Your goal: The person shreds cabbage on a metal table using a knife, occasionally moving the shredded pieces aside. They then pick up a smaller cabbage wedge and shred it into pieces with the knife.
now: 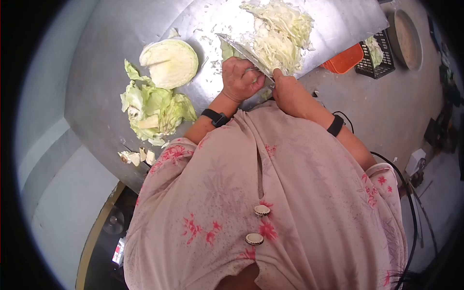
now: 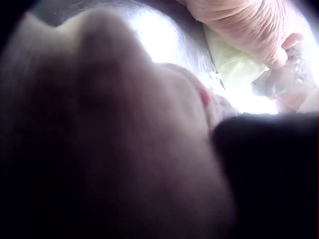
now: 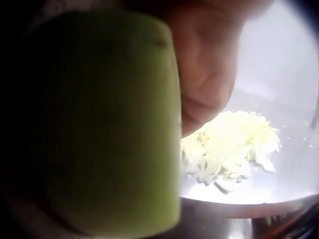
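Note:
My right hand (image 1: 292, 95) grips a large knife (image 1: 244, 53), its handle hidden in the fist and its blade slanting away to the upper left. Just left of the blade, my left hand (image 1: 240, 79) has curled fingers on a pale green cabbage piece (image 1: 227, 50), mostly covered by the hand. The left wrist view also shows this cabbage piece (image 2: 232, 62) under the fingers. Beyond the blade lies a heap of shredded cabbage (image 1: 280, 41) on a shiny metal sheet (image 1: 333, 24). A blurred smooth green shape (image 3: 114, 124) fills much of the right wrist view, beside the fingers.
To the left sits a cut cabbage head (image 1: 181, 63), with loose outer leaves (image 1: 159, 108) below it and cut stem pieces (image 1: 140, 156) nearer the edge. On the right are an orange container (image 1: 344, 59), a black basket (image 1: 385, 67) with a leaf, and a round metal pan (image 1: 407, 38).

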The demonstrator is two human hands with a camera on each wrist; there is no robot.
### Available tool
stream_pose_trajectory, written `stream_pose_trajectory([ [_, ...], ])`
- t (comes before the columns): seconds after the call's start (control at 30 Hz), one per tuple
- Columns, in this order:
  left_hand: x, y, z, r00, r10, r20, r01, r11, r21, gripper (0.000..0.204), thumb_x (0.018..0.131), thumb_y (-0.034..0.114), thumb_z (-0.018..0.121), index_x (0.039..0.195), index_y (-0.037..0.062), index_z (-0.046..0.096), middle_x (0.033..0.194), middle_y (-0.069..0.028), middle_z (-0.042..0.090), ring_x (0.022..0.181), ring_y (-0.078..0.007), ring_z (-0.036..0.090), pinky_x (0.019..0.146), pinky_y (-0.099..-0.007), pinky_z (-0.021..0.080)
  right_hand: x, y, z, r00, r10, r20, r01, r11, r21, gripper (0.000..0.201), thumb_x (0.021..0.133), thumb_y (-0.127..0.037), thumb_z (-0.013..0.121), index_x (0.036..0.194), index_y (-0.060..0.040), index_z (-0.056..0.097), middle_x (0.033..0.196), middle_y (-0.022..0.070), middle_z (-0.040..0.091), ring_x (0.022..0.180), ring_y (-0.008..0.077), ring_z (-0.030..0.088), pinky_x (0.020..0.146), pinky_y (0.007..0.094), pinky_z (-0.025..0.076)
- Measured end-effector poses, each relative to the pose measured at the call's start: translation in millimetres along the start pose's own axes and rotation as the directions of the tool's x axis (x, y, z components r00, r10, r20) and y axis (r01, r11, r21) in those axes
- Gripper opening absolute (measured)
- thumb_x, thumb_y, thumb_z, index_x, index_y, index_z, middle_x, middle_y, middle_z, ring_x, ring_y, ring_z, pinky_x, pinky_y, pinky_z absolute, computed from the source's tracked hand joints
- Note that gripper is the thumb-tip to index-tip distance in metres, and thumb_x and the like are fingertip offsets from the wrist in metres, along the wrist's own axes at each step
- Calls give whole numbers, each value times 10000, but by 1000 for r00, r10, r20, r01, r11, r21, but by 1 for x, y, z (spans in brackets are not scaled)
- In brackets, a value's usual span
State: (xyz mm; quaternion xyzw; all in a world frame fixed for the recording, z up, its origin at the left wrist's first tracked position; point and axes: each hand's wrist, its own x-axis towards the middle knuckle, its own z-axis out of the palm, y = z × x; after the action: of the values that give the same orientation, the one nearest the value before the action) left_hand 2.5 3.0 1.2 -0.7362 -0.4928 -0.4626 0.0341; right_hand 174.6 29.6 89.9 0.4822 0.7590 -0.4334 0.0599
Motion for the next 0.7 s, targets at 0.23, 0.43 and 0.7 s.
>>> stream_pose_trajectory([
  [0.23,0,1,-1,1000,8,5,-8,1000,4,243,610,153,764,769,183,583,930,4,556,845,-235,517,742,-384,420,-26,-1,-16,990,110,93,-112,994,16,179,811,-8,554,945,65,460,746,330,610,765,480,630,669,526,502],
  [0.43,-4,2,-1,999,-10,34,10,1000,5,262,623,122,766,812,181,594,927,-12,558,892,-250,496,784,-376,436,12,12,17,995,-46,-94,47,999,9,157,818,-2,541,934,73,465,769,335,616,762,483,634,674,522,512],
  [0.7,-3,1,-3,999,9,31,-9,1000,-11,244,661,141,760,840,179,599,942,-15,554,890,-247,497,775,-375,441,14,35,12,981,-77,-180,82,996,23,135,819,-13,534,920,60,483,746,328,613,763,483,630,696,532,507],
])
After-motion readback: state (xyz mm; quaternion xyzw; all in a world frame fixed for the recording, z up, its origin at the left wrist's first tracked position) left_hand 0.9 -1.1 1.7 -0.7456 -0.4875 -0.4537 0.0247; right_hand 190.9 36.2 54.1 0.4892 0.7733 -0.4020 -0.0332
